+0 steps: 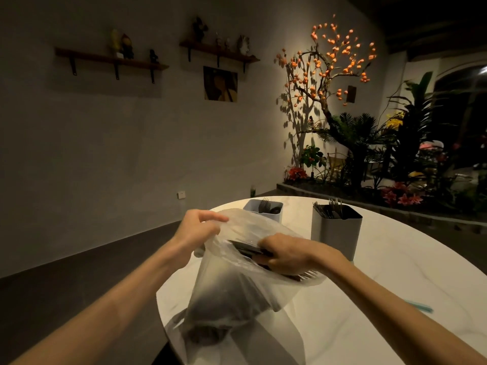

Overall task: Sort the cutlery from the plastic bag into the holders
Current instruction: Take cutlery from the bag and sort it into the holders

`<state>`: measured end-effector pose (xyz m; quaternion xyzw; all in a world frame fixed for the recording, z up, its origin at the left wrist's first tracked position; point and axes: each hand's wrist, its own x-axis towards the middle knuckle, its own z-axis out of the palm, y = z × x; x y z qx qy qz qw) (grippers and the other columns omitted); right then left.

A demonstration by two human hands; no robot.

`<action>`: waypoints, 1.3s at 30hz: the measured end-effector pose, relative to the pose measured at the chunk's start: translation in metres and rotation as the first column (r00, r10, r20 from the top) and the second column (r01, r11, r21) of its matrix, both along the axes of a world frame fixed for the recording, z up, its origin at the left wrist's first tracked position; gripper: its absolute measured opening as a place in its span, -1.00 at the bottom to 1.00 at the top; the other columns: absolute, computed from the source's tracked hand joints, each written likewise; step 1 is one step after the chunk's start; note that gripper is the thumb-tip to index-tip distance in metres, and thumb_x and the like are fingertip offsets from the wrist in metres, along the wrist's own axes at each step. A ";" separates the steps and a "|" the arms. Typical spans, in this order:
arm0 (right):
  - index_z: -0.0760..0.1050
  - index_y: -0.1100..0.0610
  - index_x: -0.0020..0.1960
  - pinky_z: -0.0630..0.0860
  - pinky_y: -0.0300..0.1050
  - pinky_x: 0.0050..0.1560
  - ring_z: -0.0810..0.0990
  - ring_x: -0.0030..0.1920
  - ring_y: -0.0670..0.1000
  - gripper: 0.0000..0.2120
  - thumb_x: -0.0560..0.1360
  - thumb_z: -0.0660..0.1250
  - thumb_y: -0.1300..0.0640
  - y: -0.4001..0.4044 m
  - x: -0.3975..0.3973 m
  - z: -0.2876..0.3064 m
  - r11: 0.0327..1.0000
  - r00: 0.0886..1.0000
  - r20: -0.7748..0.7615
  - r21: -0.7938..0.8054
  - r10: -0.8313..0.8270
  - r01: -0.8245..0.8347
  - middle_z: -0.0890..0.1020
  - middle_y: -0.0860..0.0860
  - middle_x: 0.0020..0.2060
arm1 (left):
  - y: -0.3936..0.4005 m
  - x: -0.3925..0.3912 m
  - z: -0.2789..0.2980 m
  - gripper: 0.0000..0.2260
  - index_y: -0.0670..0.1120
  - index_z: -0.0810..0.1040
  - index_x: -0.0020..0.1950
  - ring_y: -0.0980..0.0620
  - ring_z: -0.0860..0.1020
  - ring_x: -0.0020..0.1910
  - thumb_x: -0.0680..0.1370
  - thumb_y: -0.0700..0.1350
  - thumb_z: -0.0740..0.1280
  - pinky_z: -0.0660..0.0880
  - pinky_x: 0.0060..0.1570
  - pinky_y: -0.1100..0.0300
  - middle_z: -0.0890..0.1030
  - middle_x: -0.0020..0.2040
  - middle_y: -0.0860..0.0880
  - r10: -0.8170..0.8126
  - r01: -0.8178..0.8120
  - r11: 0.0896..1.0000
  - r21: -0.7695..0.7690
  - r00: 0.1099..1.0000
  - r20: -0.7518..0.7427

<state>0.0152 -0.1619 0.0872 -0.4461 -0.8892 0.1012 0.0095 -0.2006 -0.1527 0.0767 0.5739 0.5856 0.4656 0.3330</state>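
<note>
A clear plastic bag (pixel 232 293) stands on the white table (pixel 395 272), dark cutlery bunched in its bottom. My left hand (pixel 197 227) pinches the bag's rim at the left and lifts it. My right hand (pixel 286 255) is inside the bag's mouth, gripping a bundle of cutlery (pixel 303 275) whose fork tines stick out to the right. Two grey holders stand behind: the left holder (pixel 274 216) with forks and a spoon, the right holder (pixel 336 233) with several forks.
A teal strip (pixel 419 306) lies on the table at the right. The table's left edge drops to a dark floor. Beyond the table are a planter bed with plants and a lit tree, and wall shelves.
</note>
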 end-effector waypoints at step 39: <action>0.62 0.09 0.07 0.63 -0.21 -0.03 0.71 -0.01 -0.04 -0.75 0.66 0.16 0.23 0.053 0.085 -0.159 0.722 0.283 -0.667 -0.666 -0.689 0.189 0.71 0.15 0.03 | 0.089 0.184 -0.161 -0.35 -0.15 0.69 0.13 -0.18 0.70 0.01 0.13 0.12 0.67 0.65 -0.05 -0.06 0.72 -0.02 -0.22 -0.202 0.492 0.751 -0.440 0.806 0.556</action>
